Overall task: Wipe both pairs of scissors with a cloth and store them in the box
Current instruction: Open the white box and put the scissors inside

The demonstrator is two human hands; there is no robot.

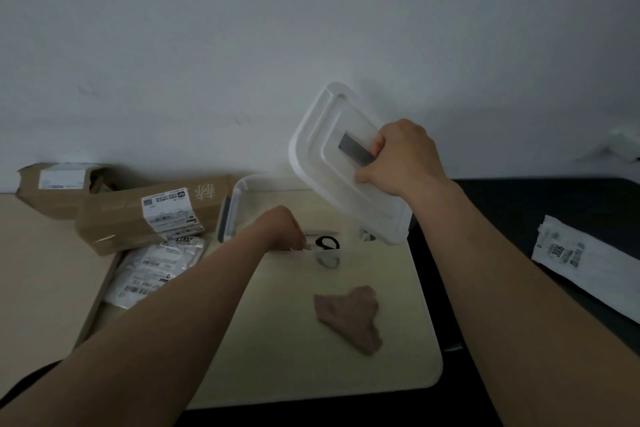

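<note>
My right hand (405, 156) grips the lid (332, 166) above the box (236, 204); my left hand (284, 229) pinches scissors (327, 243) at its front.

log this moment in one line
right hand: holds lid above box | left hand: grips scissors at box | cloth: on mat

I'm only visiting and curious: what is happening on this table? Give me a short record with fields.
Right hand: grips the white lid by its grey handle, lifted and tilted above the box
Left hand: holds the black-handled scissors at the open clear box
Cloth: crumpled on the beige mat, nearer the person, untouched
Nearby: cardboard parcels on the left
</note>
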